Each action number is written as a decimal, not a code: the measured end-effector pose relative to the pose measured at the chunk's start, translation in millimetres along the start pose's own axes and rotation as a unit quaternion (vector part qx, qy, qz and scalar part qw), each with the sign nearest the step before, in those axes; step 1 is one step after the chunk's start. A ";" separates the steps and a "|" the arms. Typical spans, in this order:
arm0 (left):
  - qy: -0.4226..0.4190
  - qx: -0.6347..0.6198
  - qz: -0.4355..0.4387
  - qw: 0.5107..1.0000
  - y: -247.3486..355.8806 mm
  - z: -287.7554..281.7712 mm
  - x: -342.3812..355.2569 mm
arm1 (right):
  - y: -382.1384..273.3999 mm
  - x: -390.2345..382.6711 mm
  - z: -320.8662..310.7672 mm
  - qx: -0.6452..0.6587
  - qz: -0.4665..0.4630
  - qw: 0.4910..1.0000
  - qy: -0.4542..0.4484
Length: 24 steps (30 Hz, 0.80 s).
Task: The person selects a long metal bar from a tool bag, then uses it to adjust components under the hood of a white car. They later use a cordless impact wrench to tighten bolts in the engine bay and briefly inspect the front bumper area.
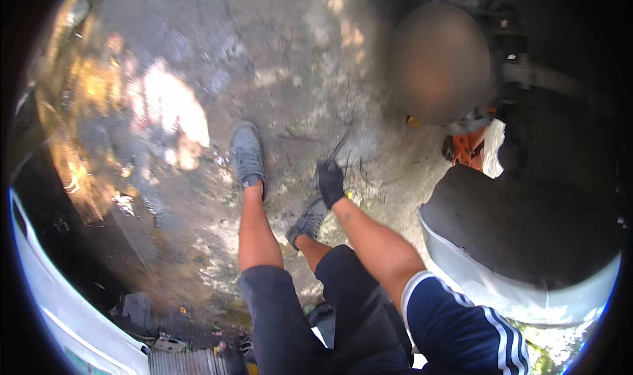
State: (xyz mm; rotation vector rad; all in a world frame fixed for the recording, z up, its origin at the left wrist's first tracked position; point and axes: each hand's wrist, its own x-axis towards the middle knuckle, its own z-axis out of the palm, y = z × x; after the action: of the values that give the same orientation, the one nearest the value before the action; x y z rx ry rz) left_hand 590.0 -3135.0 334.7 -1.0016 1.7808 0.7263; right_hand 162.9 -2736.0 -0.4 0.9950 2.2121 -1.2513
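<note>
- Head view shows the right hand (331, 182), in a black glove, above the ground (290, 78) and near the toe of the right shoe (307, 222).
- The fingers appear to be folded around the lower end of a thin tool (340, 144); because the glove is so dark, I cannot tell how each finger lies.
- This tool is long, narrow and dark grey, with a dull surface. It comes out of the top of the fist and slants up and to the right, away from the body.
- Its outline is a little blurred, so its exact kind I cannot tell. Whether its far end touches the ground, I also cannot tell.
- The left hand is outside of the view, so I cannot tell its grip.
- The left shoe (247, 152), grey with laces, stands on the ground to the left of the tool.
- The ground is grey-brown and rough, with bright patches of light at the left.
- At the right there is a big rounded object (521, 227), dark on top with a whitish side, well apart from the tool.
- Beyond it, an orange thing (467, 149) is partly visible.
</note>
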 end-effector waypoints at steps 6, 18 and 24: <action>0.080 0.053 0.215 0.972 77.7 -12.9 -28.8 | -100.1 -128.8 -116.2 0.345 0.247 0.851 -0.310; 0.281 0.243 0.726 0.579 476.9 -125.2 -300.3 | -358.2 -454.7 -473.2 -0.178 -0.419 0.799 -0.393; -0.013 0.215 0.704 0.677 511.5 -118.2 -335.5 | -400.0 -546.2 -565.9 -0.108 -0.433 0.883 -0.146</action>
State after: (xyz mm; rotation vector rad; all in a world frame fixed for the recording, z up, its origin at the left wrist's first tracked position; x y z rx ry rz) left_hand 170.3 -2873.7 713.9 0.9430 2.3323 1.0562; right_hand 221.7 -2596.3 868.8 -0.3348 2.5226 -1.3029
